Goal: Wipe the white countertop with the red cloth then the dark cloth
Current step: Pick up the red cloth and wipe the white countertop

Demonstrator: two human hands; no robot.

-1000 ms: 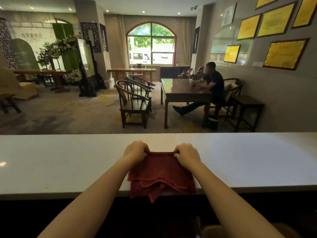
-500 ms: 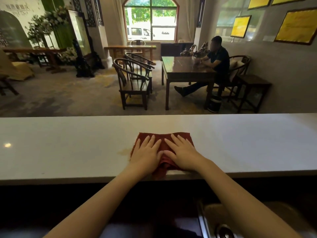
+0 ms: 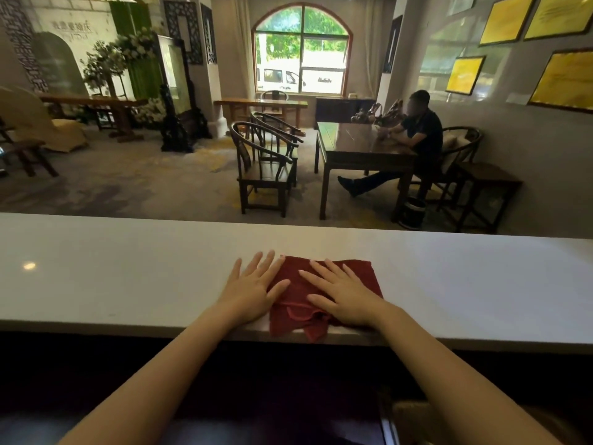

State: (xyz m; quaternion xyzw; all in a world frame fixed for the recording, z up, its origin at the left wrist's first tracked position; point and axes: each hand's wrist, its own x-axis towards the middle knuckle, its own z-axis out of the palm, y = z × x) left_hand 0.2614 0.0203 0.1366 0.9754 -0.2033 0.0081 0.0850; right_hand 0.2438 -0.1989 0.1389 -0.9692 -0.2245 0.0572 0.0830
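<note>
Your folded, dark red terry cloth [image 3: 324, 293] lies at lower centre of the frame on the long white polished countertop [image 3: 128, 277], its near edge drooping slightly over the counter's front lip. Your right hand [image 3: 345, 292] lies flat on it, fingers spread, pressing down, not gripping. Your left hand [image 3: 253, 289] is also flat and spread; the thumb and palm edge overlap the cloth's left border, the other fingers rest on bare counter.

Handling, judged: the cloth is soft, light and limp, and its loose layers will bunch if pushed from one corner. Press over the middle with a flat palm, or pinch the far folded edge to lift it.

The surface looks smooth, glossy and hard, with a lamp reflection at left, so the cloth should slide easily. No dark cloth is in view.

Room beyond, upper frame: dark wooden armchairs [image 3: 266, 165], a dark wooden table [image 3: 362, 146] with a seated person [image 3: 417, 130], an arched window [image 3: 301, 49], and yellow framed certificates [image 3: 507, 17] at upper right.
</note>
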